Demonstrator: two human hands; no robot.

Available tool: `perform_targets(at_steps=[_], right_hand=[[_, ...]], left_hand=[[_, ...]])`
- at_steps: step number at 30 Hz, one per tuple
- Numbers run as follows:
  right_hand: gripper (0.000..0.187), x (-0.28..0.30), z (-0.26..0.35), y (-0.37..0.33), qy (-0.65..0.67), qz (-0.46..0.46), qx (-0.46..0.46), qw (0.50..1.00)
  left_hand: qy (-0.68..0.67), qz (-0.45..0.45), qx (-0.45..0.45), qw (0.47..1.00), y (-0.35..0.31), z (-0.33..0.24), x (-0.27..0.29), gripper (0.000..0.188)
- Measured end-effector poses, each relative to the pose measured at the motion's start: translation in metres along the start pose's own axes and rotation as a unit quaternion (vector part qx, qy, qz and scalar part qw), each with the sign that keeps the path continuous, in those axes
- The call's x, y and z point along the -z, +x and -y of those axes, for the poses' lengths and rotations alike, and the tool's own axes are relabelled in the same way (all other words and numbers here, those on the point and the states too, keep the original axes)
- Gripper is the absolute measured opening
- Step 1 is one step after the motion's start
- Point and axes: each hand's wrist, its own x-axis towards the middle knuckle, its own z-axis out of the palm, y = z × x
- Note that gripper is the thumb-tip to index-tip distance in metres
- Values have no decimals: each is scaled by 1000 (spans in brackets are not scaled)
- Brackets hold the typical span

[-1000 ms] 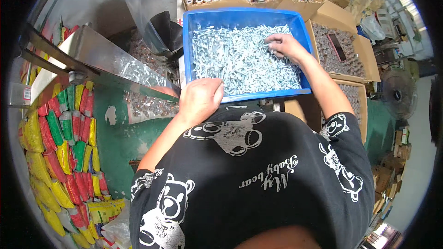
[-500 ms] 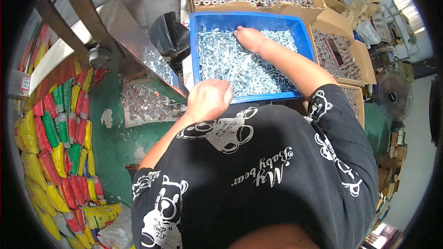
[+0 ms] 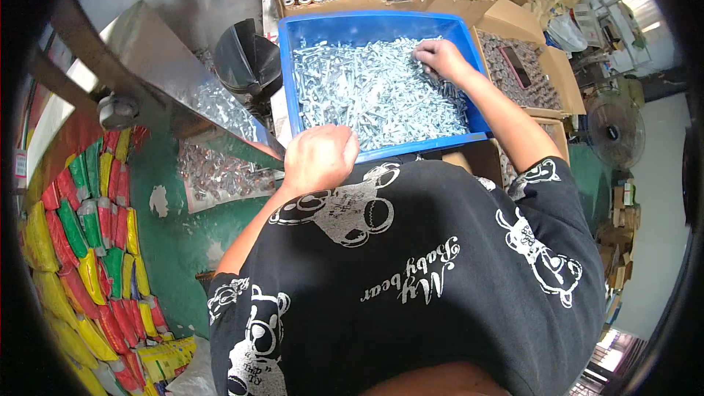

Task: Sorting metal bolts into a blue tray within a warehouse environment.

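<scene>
A blue plastic bin (image 3: 375, 22) in front of me is spread with small silver screws or bolts (image 3: 359, 92). Over the far right of that heap is my right hand (image 3: 442, 60), fingers bent down and drawn together at the pieces; its fingertips are partly hidden. My left hand (image 3: 319, 158) is curled closed by the bin's near left corner, back of the hand upward. Whatever lies inside its fingers cannot be seen. The lower end of a shiny metal chute (image 3: 213, 114) with loose silver pieces in it reaches toward the left wrist.
Beyond the bin, a cardboard carton (image 3: 374, 1) holds rows of round metal parts. Right of it, a phone (image 3: 515, 66) lies on another carton of parts. A black scoop-like container (image 3: 246, 59) stands at left, colourful bags (image 3: 95, 249) lower left, a fan (image 3: 614, 128) at right.
My right hand has moved right across the screws, from the bin's far middle to its far right, its fingers more bent. My left hand stays by the near left corner. The view has shifted slightly.
</scene>
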Motion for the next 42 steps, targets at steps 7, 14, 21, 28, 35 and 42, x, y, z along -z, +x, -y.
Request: perform_targets(at_steps=[7,14,21,28,35,42], right_hand=[[23,-6,-5,19,574,62,-87,812],[24,-63,35,82,-275,18,259,926],[19,-61,7,100,-387,40,333,859],[15,-52,17,88,-414,23,318,853],[19,-51,37,73,-356,93,359,857],[11,-80,36,67,-77,13,73,994]], left_hand=[[0,-4,-18,1000,1,0,-1,28],[-16,-9,-28,999,-3,1,1,23],[55,-44,-118,991,-15,12,-10,12],[-34,-95,-29,994,-13,12,-17,21],[-31,-95,-38,994,-12,11,-16,22],[42,37,-15,998,-12,10,-11,18]])
